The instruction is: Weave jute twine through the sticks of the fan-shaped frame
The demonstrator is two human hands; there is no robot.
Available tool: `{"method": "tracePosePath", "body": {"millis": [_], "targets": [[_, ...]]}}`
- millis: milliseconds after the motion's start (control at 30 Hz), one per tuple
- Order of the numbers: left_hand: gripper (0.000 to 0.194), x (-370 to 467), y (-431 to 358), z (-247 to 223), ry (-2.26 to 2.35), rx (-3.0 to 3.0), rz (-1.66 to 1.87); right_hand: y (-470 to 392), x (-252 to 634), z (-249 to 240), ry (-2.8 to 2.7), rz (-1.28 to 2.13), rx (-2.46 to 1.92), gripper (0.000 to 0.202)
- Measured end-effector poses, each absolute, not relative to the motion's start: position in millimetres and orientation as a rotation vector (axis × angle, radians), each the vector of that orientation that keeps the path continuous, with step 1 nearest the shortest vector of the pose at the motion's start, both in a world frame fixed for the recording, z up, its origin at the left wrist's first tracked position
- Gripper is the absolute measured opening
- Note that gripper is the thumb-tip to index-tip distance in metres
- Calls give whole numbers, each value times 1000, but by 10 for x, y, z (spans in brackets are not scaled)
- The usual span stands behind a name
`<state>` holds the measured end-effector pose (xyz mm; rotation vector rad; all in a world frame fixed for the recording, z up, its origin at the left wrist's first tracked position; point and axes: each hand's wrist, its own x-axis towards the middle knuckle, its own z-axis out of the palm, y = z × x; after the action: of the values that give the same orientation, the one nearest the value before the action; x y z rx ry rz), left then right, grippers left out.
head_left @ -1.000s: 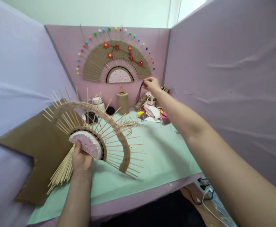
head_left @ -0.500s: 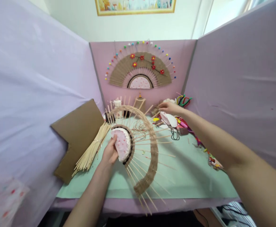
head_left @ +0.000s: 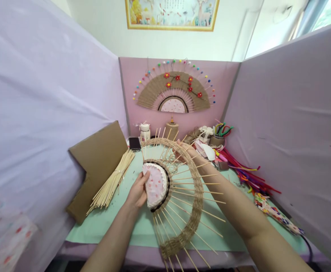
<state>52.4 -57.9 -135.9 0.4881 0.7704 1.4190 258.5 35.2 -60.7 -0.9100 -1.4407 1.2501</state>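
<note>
Left hand (head_left: pixel 138 189) grips the fan (head_left: pixel 156 184), which partly hides right hand (head_left: pixel 184 149), its grasp unclear.

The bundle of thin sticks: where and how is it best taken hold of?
I'd grip the bundle near its tie, from above, fingers across the sticks: it lies slanting, gathered there, while its near ends fan out and the cardboard flanks its left side.

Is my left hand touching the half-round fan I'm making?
Touching: the head view shows the left hand gripping the fan's pink centre, thumb pressed on its front.
</note>
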Motion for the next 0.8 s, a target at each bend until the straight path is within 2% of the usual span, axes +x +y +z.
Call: {"method": "tracePosePath", "body": {"millis": [200,400,500,633,800], "targets": [[16,520,-644,-1352,760,504,1441,288,2591,-585,-1325,1295,-848,48],[22,553,-776,-1386,769,501,1524,223,2664,-403,-1270,1511,-844,20],[24,626,-773,-1351,727,479,1589,247,2654,-185,-1288,1625,-831,26],[16,781,-623,-1339,696,482,1644,227,2501,102,-1371,1597,-768,28],[19,884,-489,-1635,922,538,1612,176,2289,53,-1357,1618,-847,27]]}}
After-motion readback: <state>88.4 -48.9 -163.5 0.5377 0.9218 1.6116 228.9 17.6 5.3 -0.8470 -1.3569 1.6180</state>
